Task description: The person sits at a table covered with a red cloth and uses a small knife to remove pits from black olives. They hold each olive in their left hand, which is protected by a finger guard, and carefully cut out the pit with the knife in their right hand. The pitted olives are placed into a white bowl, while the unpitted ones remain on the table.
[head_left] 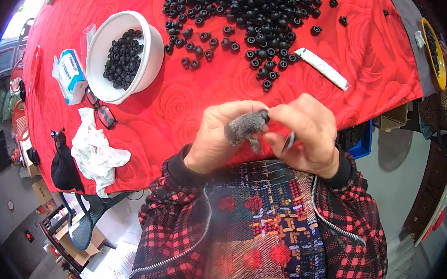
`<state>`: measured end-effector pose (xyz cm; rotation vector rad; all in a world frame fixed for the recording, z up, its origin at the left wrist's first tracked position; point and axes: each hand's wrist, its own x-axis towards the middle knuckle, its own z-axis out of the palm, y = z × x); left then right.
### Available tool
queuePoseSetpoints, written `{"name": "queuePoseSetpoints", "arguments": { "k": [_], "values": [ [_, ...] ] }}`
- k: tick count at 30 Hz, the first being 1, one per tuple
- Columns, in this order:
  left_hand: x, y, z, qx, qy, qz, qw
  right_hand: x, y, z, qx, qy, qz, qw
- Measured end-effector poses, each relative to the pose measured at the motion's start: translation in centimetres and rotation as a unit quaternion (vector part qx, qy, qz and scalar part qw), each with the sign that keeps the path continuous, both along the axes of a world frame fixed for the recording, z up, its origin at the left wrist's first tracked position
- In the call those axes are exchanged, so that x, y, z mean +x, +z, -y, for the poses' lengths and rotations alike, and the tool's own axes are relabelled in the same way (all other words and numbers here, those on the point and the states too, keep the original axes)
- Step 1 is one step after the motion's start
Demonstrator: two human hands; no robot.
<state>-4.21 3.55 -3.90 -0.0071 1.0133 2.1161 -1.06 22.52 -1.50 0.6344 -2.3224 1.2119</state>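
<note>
Above my lap, at the near edge of the table, my two hands meet. My left hand (pixel 214 133) is closed, with a worn grey cover (pixel 245 128) on one of its digits. At its fingertips it pinches a small black part (pixel 263 114), mostly hidden. Touching that part from the other side are the fingers of my right hand (pixel 307 132), which is closed too. Out of its curled fingers sticks a thin, shiny, blade-like tool (pixel 288 142); the rest of it is hidden. Beyond my hands lies a large pile of small black ring-shaped parts (pixel 262 23).
At the left, a white bowl (pixel 154 57) holds more black parts. Near it are a blue-and-white box (pixel 71 79), eyeglasses (pixel 103 113), a white cloth (pixel 96 148) and a black pouch (pixel 65 164). A white strip (pixel 321 68) lies right of the pile on the red tablecloth (pixel 179 105).
</note>
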Motion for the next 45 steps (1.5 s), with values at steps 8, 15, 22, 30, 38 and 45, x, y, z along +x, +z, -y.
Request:
{"name": "queuePoseSetpoints", "arguments": {
  "k": [8, 15, 22, 30, 38, 45],
  "values": [
    [-0.3, 1.0, -0.1, -0.05, -0.014, -0.068, 0.996, 0.1, 0.0, -0.4, -0.084, -0.007, 0.196, 0.977],
    [-0.3, 0.8, -0.1, -0.049, -0.014, -0.063, 0.997, 0.0, -0.3, -0.5, -0.054, -0.009, 0.19, 0.98],
    [-0.4, 0.7, -0.1, -0.06, -0.014, -0.073, 0.995, -0.1, -0.4, -0.6, -0.052, -0.006, 0.188, 0.981],
    [-0.6, 0.4, -0.1, -0.054, -0.021, -0.063, 0.996, -0.2, -0.5, -0.8, -0.045, 0.002, 0.183, 0.982],
    [-0.5, 0.3, -0.1, -0.06, -0.01, -0.076, 0.995, -0.3, -0.5, -0.8, -0.042, -0.001, 0.193, 0.98],
    [-0.6, 0.3, -0.2, -0.066, -0.012, -0.076, 0.995, -0.4, -0.6, -1.1, -0.035, 0.008, 0.193, 0.98]
  ]
}}
